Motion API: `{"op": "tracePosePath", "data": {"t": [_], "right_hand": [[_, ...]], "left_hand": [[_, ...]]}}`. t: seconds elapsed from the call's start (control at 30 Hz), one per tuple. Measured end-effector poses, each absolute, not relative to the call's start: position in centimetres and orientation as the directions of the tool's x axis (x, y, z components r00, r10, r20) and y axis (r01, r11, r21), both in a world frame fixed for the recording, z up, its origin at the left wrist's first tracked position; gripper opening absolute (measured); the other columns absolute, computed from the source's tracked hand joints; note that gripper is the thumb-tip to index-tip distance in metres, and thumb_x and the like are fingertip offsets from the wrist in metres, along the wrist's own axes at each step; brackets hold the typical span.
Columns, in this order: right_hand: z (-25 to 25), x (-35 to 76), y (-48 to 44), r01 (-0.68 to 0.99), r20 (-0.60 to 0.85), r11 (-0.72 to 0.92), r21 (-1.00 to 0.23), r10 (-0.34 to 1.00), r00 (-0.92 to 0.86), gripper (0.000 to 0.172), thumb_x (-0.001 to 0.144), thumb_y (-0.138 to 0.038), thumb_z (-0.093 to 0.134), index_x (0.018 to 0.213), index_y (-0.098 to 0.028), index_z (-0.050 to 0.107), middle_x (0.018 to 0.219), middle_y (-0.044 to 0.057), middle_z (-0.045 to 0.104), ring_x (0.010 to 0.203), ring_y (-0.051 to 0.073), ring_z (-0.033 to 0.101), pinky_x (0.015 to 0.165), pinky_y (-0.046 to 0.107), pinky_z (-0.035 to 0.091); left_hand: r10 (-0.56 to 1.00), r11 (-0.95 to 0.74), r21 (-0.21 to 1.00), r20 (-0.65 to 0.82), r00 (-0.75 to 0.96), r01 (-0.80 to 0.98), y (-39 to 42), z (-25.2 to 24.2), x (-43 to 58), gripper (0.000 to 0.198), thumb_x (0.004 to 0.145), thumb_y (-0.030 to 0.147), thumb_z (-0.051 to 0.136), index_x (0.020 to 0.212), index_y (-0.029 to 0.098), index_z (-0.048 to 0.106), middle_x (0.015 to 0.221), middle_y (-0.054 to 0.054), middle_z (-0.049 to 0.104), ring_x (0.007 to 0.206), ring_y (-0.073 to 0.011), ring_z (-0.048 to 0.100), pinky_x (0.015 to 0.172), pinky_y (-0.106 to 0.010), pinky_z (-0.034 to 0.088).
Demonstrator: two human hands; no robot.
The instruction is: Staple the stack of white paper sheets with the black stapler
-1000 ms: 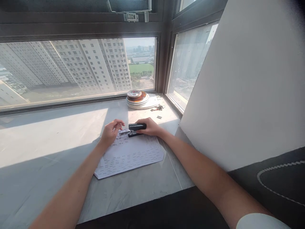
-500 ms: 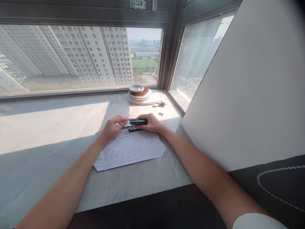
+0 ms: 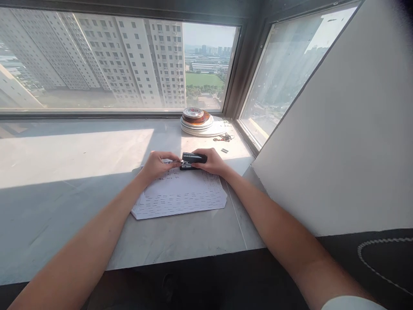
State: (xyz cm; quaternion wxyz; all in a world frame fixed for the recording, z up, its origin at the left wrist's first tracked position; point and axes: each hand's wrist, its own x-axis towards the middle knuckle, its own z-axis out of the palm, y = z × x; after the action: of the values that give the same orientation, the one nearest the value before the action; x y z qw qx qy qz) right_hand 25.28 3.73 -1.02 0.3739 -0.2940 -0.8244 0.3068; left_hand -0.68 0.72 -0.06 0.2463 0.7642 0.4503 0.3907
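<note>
My right hand (image 3: pixel 212 162) grips a black stapler (image 3: pixel 192 157) from its right end, thumb below and fingers along the top. Its upper arm is lifted from the base, leaving a gap that faces left. My left hand (image 3: pixel 157 165) is closed in a pinch at that gap, fingertips touching the stapler's front. Whatever is between them is too small to make out. Beneath both hands lies a stack of white paper sheets (image 3: pixel 183 193) with handwriting and rows of short dashes.
Stacked plates (image 3: pixel 197 122) stand in the window corner. Near them lie a bunch of keys (image 3: pixel 225 137) and small dark pieces (image 3: pixel 225 150). A white slanted panel (image 3: pixel 329 142) rises at the right. The grey marble sill (image 3: pixel 167 241) ends at a front edge.
My left fingertips have moved from the stapler's upper arm down into its gap. The stapler's parts sit more clearly apart at the front. The whole view has shifted slightly.
</note>
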Motion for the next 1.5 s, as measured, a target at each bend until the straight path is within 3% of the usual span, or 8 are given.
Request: {"op": "tracePosePath", "data": {"t": [1.1, 1.33, 1.5], "right_hand": [[-1.1, 25.3, 3.9, 0.227, 0.422, 0.623, -0.748, 0.711, -0.562, 0.028, 0.082, -0.035, 0.075, 0.104, -0.018, 0.073, 0.097, 0.003, 0.073, 0.087, 0.019, 0.062, 0.081, 0.031, 0.046], [-1.2, 25.9, 4.0, 0.167, 0.386, 0.522, -0.837, 0.778, -0.495, 0.032, 0.075, -0.034, 0.080, 0.101, -0.016, 0.077, 0.092, 0.003, 0.074, 0.085, 0.019, 0.064, 0.077, 0.031, 0.048], [-1.1, 26.5, 4.3, 0.104, 0.371, 0.453, -0.885, 0.823, -0.429, 0.036, 0.070, -0.034, 0.083, 0.100, -0.015, 0.079, 0.091, 0.004, 0.075, 0.084, 0.020, 0.066, 0.075, 0.033, 0.051]], "left_hand": [[0.898, -0.434, 0.778, 0.334, 0.286, 0.454, 0.7, -0.1, -0.5, 0.020, 0.075, 0.042, 0.085, 0.087, 0.026, 0.085, 0.088, -0.004, 0.082, 0.083, -0.0233, 0.077, 0.082, -0.037, 0.064], [0.915, -0.394, 0.783, 0.284, 0.287, 0.481, 0.2, 0.4, -0.8, 0.020, 0.078, 0.044, 0.083, 0.087, 0.027, 0.085, 0.097, -0.004, 0.082, 0.090, -0.0245, 0.077, 0.082, -0.037, 0.064], [0.903, -0.426, 0.773, 0.333, 0.272, 0.470, 0.0, 0.6, -1.1, 0.021, 0.081, 0.046, 0.081, 0.089, 0.026, 0.084, 0.102, -0.005, 0.082, 0.098, -0.0256, 0.077, 0.095, -0.042, 0.061]]}}
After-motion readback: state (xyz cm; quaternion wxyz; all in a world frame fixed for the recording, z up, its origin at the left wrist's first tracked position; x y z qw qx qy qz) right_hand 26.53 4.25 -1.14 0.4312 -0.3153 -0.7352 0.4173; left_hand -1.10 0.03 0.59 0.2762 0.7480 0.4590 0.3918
